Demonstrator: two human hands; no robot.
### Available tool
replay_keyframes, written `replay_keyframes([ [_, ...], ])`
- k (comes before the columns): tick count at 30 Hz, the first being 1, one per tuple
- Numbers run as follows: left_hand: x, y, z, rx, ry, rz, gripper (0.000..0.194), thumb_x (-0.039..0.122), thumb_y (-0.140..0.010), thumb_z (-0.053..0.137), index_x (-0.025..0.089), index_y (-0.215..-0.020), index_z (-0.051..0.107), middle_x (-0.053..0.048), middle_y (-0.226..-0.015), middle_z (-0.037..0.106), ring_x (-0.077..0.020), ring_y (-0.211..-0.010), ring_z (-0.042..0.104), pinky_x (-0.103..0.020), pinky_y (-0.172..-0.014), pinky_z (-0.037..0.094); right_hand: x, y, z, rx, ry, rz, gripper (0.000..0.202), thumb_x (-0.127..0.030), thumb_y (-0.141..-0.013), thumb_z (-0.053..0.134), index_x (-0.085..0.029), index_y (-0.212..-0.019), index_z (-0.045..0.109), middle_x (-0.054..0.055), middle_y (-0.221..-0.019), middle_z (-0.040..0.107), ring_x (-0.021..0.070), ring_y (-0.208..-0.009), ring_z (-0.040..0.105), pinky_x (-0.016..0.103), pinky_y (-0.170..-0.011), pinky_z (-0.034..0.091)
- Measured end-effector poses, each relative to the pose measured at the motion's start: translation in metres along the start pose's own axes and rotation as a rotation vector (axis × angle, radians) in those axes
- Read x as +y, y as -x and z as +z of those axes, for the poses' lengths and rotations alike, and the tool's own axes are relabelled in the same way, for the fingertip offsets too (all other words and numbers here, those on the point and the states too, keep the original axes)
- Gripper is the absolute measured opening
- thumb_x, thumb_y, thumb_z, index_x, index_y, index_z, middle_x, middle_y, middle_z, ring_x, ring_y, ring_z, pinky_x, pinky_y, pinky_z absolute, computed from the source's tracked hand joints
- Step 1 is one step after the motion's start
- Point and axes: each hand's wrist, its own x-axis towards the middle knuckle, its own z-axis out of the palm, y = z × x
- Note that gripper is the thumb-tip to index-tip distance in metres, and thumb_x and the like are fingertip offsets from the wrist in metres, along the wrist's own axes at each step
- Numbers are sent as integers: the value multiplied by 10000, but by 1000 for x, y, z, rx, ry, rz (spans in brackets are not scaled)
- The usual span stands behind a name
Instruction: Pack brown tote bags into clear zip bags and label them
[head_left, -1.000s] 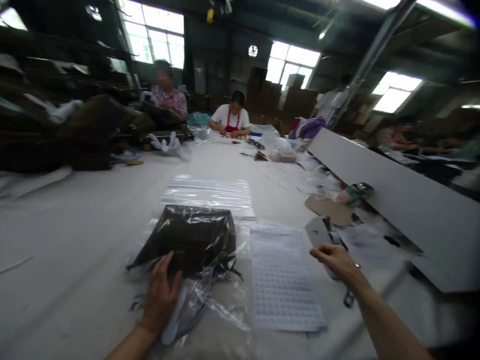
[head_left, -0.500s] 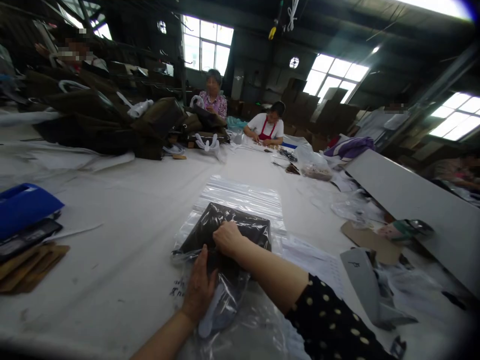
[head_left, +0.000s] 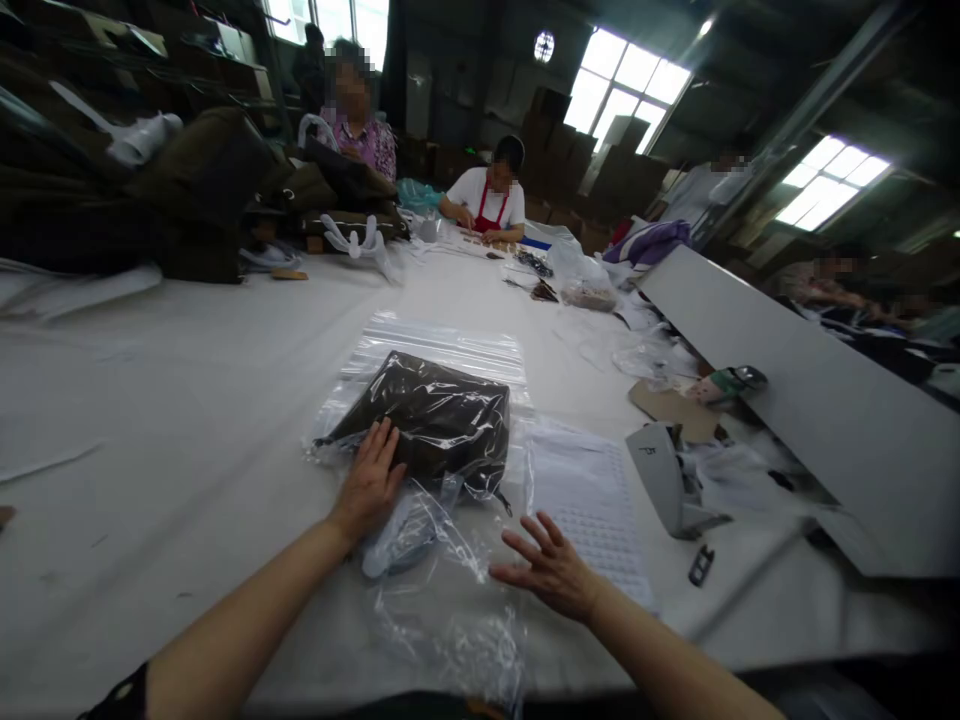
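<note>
A dark folded item (head_left: 450,420) lies inside a clear plastic bag (head_left: 480,350) on the white table. My left hand (head_left: 369,485) rests on the near left part of the bag with its fingers spread, holding nothing. Just right of the bag's near part, my right hand (head_left: 551,570) is held with fingers apart and nothing in them. A pale plastic piece (head_left: 405,530) shows through the bag beside my left hand. Printed sheets (head_left: 585,490) lie to the right of the bag.
Dark bags (head_left: 202,180) are heaped at the far left. At the right are a slanted white panel (head_left: 810,400), a grey device (head_left: 660,480), a bottle (head_left: 727,385) and a small dark object (head_left: 701,565). Two people sit across the table, with others farther back.
My right hand has come off the dark item and moved right and nearer, its fingers now spread. My left hand has moved onto the bag's surface. The view has shifted to the right.
</note>
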Motion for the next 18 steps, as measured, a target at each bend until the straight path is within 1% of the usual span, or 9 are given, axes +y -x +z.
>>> replay_keyframes([
  [2, 12, 20, -20, -20, 16, 43, 587, 370, -899, 388, 143, -1409, 206, -173, -1455, 246, -300, -1348, 204, -515, -1055, 287, -7, -6, 9, 15, -129, 1, 366, -130, -850, 500, -309, -1164, 553, 15, -1209, 572, 216, -1255, 381, 450, -1064, 273],
  [4, 28, 53, -41, -129, 49, 155, 691, 504, -850, 437, 157, -1407, 221, -173, -1413, 324, -299, -1295, 312, -483, -1030, 332, -6, -24, 12, -84, -385, -5, 260, -172, -880, 460, -218, -1097, 595, 50, -1130, 629, 193, -1163, 491, 374, -1006, 372],
  [6, 43, 91, -54, -306, 60, 282, 819, 620, -748, 512, 168, -1392, 280, -151, -1334, 445, -294, -1211, 417, -441, -987, 390, -2, -44, 7, -220, -635, 165, 257, -206, -908, 395, -182, -1031, 620, 54, -989, 683, 162, -964, 614, 291, -866, 473],
  [8, 54, 120, -57, -397, 44, 342, 740, 543, -764, 546, 174, -1370, 336, -122, -1279, 514, -274, -1160, 467, -417, -976, 405, -3, -63, 0, -313, -769, 455, 288, -211, -911, 363, -181, -944, 647, 33, -842, 700, 150, -775, 653, 252, -728, 503],
  [10, 56, 135, -55, -332, 20, 314, 486, 304, -838, 492, 191, -1308, 437, -100, -1242, 549, -245, -1142, 484, -395, -972, 409, -7, -79, -7, -358, -865, 619, 313, -200, -903, 355, -182, -839, 662, 19, -767, 694, 148, -701, 651, 240, -666, 496],
  [12, 51, 139, -56, -170, 9, 234, 394, 130, -833, 430, 216, -1199, 547, -85, -1163, 591, -222, -1101, 509, -363, -937, 433, -13, -87, -13, -373, -969, 636, 322, -192, -890, 361, -179, -779, 664, 17, -758, 690, 151, -705, 651, 237, -663, 492],
  [15, 37, 142, -68, 19, 69, 140, 332, 141, -836, 435, 265, -1082, 618, -51, -949, 646, -197, -935, 571, -300, -809, 486, -25, -80, -17, -349, -987, 592, 247, -176, -838, 438, -200, -952, 655, 23, -838, 693, 166, -759, 651, 250, -701, 499],
  [17, 27, 153, -75, 86, 103, 100, 285, 229, -853, 427, 311, -1028, 637, -25, -818, 660, -196, -816, 586, -288, -729, 502, -33, -64, -10, -264, -877, 500, 344, -200, -764, 555, -208, -1106, 592, 45, -902, 681, 188, -790, 645, 264, -714, 509],
  [18, 22, 161, -76, 109, 94, 73, 273, 276, -857, 415, 336, -987, 648, -16, -771, 663, -203, -777, 588, -297, -709, 504, -37, -54, -2, -212, -808, 430, 386, -215, -739, 597, -209, -1125, 574, 55, -910, 675, 193, -787, 643, 260, -702, 515],
])
